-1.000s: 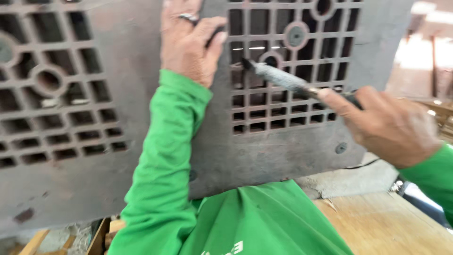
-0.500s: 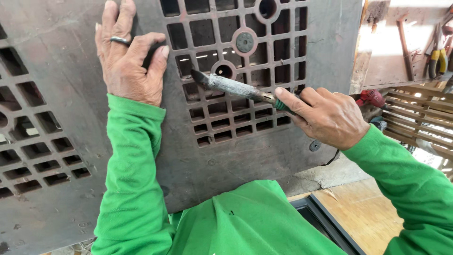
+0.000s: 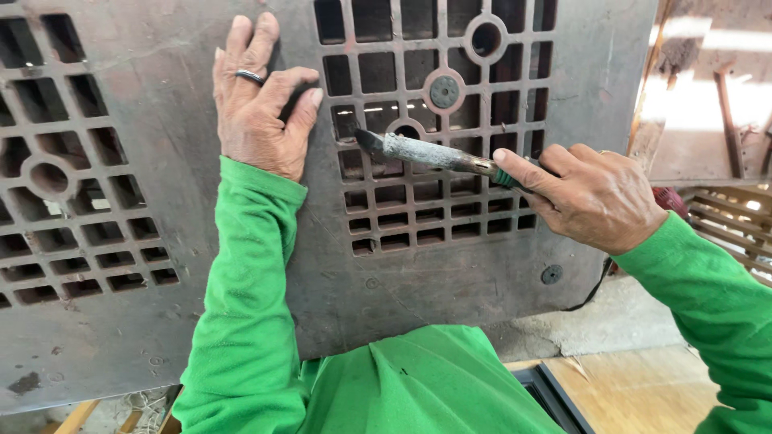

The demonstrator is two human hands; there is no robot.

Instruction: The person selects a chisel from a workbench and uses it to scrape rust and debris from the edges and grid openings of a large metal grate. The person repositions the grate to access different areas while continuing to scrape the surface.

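A: Tool point(image 3: 434, 153), long axis?
B: Nearly level across the panel point(image 3: 161, 72), tilted a little; dark tip up and to the left, handle end down and to the right. Tip set at a slot beside the ringed hole in the right grille point(image 3: 418, 201), just below its upper middle.

A: Position relative to the hands?
B: Handle end inside the right hand point(image 3: 591, 197), near the panel's right edge. Grey shaft out bare to the left of that hand, tip short of the left hand point(image 3: 261, 100) and apart from it.

A: Right hand, state?
B: Closed round the handle, forefinger laid straight along the shaft, a strip of green grip visible at the knuckle.

A: Left hand?
B: Spread flat on the solid strip between the two grilles, toward the panel's top edge; nothing gripped. Fingers upward, ring point(image 3: 249, 76) on one, thumb toward the right grille.

A: Rest of the field?
B: Left grille point(image 3: 64, 193) toward the panel's left edge. Green sleeves on both arms. Round bolt head point(image 3: 552, 275) near the panel's lower right corner. Wooden boards point(image 3: 635, 390) below.
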